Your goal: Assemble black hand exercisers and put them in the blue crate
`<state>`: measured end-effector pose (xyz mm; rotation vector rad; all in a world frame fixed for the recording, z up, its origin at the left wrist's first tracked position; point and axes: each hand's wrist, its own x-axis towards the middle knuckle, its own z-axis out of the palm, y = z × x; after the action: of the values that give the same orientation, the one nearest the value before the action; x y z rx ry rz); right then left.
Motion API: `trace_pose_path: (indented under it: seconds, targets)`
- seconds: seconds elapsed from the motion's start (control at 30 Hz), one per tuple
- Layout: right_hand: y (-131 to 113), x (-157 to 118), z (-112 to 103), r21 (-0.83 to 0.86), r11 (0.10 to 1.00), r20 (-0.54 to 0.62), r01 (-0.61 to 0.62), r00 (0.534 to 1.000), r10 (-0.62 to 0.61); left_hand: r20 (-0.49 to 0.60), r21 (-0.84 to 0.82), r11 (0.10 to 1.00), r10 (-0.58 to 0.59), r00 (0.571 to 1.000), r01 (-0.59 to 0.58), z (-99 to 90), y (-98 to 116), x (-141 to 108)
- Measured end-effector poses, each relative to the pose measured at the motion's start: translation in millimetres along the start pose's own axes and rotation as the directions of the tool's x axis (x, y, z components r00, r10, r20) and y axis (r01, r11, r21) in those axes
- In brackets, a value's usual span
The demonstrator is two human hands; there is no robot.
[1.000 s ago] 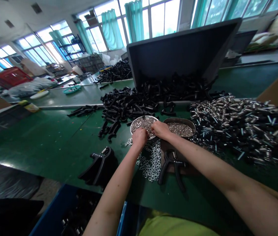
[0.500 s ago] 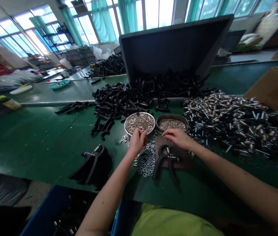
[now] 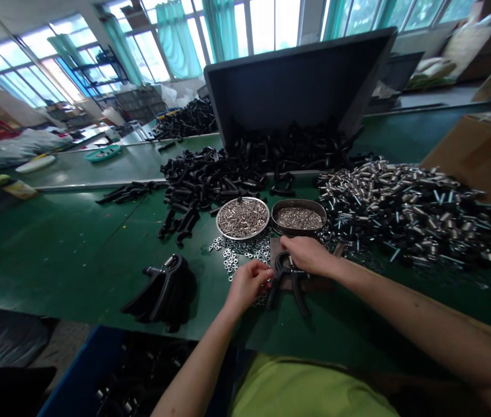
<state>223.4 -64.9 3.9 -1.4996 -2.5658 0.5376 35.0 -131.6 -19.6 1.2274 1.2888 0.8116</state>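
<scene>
Pinching is noted at the left hand [image 3: 249,284]: thumb and fingertips are drawn close together just beside the left leg of the black hand grip [image 3: 298,294]; whether a small part is held cannot be told. The right hand [image 3: 308,255] is narrowed and bent over the grip's rounded head; its fingertips are partly hidden, so its hold cannot be confirmed. The grip is laid on a brown plate [image 3: 319,284], legs toward the body.

Risks, as judged: the grip might be skidded or turned on the plate if it is pressed from one side only. Any small part pinched at left could be dropped and lost among the loose nuts [image 3: 231,260], which are spread close by. The view of the grip's head is blocked by the right hand, so a misaligned part might be missed.

Farther out, the round dish [image 3: 218,223] of metal pins and the oval tin [image 3: 324,217] are set just beyond; either rim could be knocked by a quick reach. The right side is crowded by a heap of springs [image 3: 379,185]. The far side is blocked by piled black handles [image 3: 204,179] and a tilted grey bin [image 3: 297,87].
</scene>
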Motion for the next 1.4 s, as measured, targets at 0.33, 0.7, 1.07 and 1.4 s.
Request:
trace_pose_path:
  seconds: [0.33,0.7,1.07,1.4]
  targets:
    - [49,-74,-17,-0.243,0.946,-0.099,-0.216,0.975,0.198,0.002,0.632,0.727,0.343,0.939,-0.267,29.8,11,25]
    - [84,-132,1,-0.306,0.874,-0.308,-0.378,0.908,0.284,0.262,0.861,0.285,0.460,0.848,-0.421,36.3,8,19]
    - [14,-81,-3,0.264,0.942,-0.130,-0.208,0.960,0.248,0.259,0.856,0.294,0.466,0.846,-0.425,34.3,6,1]
    - [21,-146,21,0.500,0.761,-0.075,-0.414,0.855,0.514,-0.030,0.750,0.625,0.359,0.933,-0.216,26.7,-11,-12]
